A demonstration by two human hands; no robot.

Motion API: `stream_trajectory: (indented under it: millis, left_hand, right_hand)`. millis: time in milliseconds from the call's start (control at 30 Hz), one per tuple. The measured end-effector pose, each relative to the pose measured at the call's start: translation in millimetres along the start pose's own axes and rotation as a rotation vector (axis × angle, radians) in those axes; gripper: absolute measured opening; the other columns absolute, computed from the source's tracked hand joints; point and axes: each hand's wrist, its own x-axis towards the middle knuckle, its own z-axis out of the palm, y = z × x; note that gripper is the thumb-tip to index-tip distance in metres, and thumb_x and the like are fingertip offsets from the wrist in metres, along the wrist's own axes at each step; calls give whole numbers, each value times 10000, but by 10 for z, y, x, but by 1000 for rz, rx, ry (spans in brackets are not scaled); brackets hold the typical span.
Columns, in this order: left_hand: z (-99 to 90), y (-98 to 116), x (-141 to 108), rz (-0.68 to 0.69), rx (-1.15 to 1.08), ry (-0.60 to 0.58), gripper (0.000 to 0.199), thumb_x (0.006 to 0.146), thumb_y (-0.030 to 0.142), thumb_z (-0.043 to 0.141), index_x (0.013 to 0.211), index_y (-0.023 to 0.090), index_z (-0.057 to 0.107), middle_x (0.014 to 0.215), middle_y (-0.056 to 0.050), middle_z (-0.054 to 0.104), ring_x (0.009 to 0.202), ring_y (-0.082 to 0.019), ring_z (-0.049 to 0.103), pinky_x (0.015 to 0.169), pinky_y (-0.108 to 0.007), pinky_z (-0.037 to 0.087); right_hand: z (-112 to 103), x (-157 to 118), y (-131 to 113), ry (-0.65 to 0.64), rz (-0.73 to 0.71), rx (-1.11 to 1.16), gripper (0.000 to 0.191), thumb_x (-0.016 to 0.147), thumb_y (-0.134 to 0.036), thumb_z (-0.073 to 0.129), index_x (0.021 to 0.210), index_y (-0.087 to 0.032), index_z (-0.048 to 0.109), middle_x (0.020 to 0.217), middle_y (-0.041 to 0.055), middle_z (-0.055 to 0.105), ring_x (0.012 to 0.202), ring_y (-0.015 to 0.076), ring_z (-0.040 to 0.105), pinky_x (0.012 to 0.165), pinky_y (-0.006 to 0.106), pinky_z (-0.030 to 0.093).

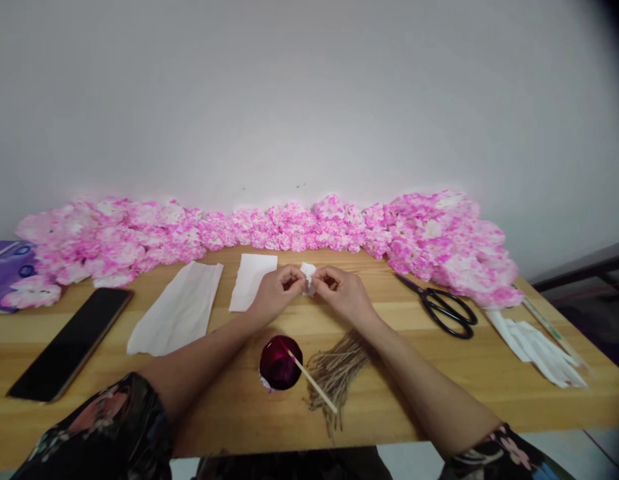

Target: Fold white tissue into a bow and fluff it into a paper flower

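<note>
Between my two hands is a small crumpled piece of white tissue paper [308, 275]. My left hand [278, 292] pinches its left side, and my right hand [342, 290] pinches its right side. Just left of my left hand lies a flat white tissue sheet [253, 277], with a larger tissue sheet [177, 310] farther left. Below my hands stands a small cup of dark magenta liquid [277, 367], a wooden stick [317, 387] leaning out of it. A bundle of thin brown twigs or wires [339, 367] lies beside the cup, partly under my right forearm.
Pink and white paper flowers [299, 227] line the wall along the table's [229, 413] back. Black-handled scissors [442, 310] lie at the right, near folded white strips [537, 347] and a thin stick [549, 327]. At the left are a black phone [72, 343] and a purple packet [7, 273].
</note>
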Motion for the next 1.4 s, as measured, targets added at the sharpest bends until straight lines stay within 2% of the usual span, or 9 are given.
stream_trajectory:
  millis: [233,400,600,733,867,967,1133,1300,1400]
  left_hand:
    - [-5,94,-28,4,20,23,148,792,298,588,769,152,577,689,1,625,595,-88,543,559,-196,420]
    - [-3,97,-21,13,38,14,123,789,243,557,708,150,551,636,17,587,585,-78,517,565,-193,391]
    - [1,84,-16,-23,23,12,94,783,233,541,735,153,554,636,25,588,563,-72,510,544,-184,384]
    - [-2,88,-16,-8,41,9,96,779,225,541,715,156,557,627,27,579,565,-75,503,548,-186,379]
    - [-8,99,-14,16,62,14,85,767,194,532,692,160,554,608,37,560,567,-75,489,546,-184,367]
    - [-5,102,-14,14,74,13,94,768,203,539,686,158,551,603,36,559,561,-75,486,540,-186,363]
    - [-12,96,-20,-44,46,6,97,783,220,533,714,156,559,612,23,587,536,-81,514,518,-189,380]
    - [-41,99,-22,-23,7,-34,307,865,408,485,737,150,592,641,-11,617,546,-102,551,520,-202,428]
    - [-41,82,-15,-35,53,-31,329,859,432,496,698,154,571,597,3,587,517,-98,534,502,-199,424]
  right_hand:
    - [-8,-23,-52,-3,-24,-32,154,782,-275,553,720,-187,663,655,-9,651,563,122,531,537,228,376]
    - [6,-29,-62,-8,-18,-46,161,790,-298,568,732,-188,670,658,-9,657,566,127,543,536,229,378]
    - [-30,-10,-18,36,-7,-92,163,788,-293,556,747,-185,671,671,-1,667,575,137,561,548,239,392]
    - [-51,-39,-64,96,-96,-211,203,817,-329,559,890,-191,688,737,19,682,613,149,584,574,252,410]
    - [-15,-40,-97,102,-184,-326,205,818,-334,576,915,-190,686,727,33,663,622,156,573,581,262,398]
    - [11,14,-44,84,-138,-244,165,814,-301,565,837,-195,689,721,23,661,634,153,566,592,262,391]
    - [-5,105,68,28,77,145,220,788,-371,567,731,-178,656,628,-11,619,541,129,514,524,244,374]
    - [2,72,45,12,37,135,213,798,-365,578,754,-173,661,653,-8,616,564,122,504,538,239,372]
    - [45,36,21,-6,-14,73,194,813,-337,573,768,-172,664,683,0,626,593,123,511,558,240,377]
